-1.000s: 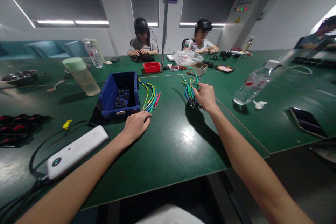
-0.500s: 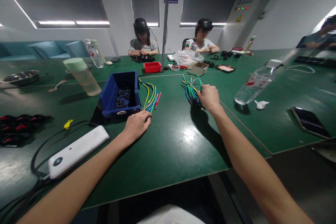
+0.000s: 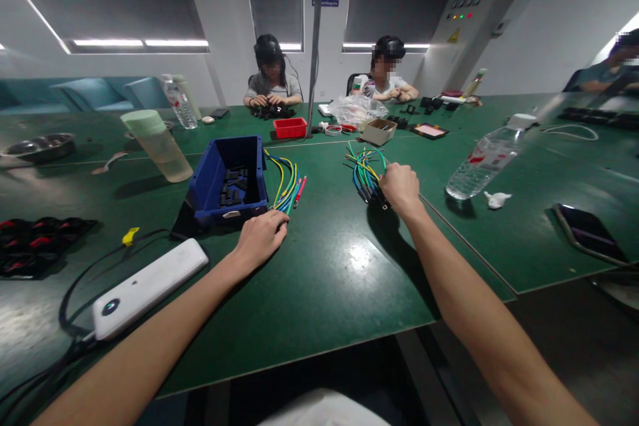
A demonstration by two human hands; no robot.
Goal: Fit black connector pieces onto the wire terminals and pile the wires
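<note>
Green desk (image 3: 324, 266): a bundle of coloured wires with black plugs (image 3: 366, 176) is gripped by the right hand (image 3: 399, 188), fingers closed; its length runs away from the person. Loosely curled left hand (image 3: 259, 239) rests beside loose coloured wires (image 3: 287, 190).

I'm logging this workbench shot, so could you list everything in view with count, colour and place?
wire bundle: one, mixed colours, in the right hand
loose wires: several, mixed colours, right of the blue bin
blue bin: one, holding black parts, centre
table: one, green
white device: one, cabled, near left
tumbler: one, pale green, left
water bottle: one, clear, right
phone: one, dark, far right
red tray: one, far centre
co-workers: two opposite, one at right edge
left hand: on the table at the loose wires
right hand: closed on the bundle
</note>
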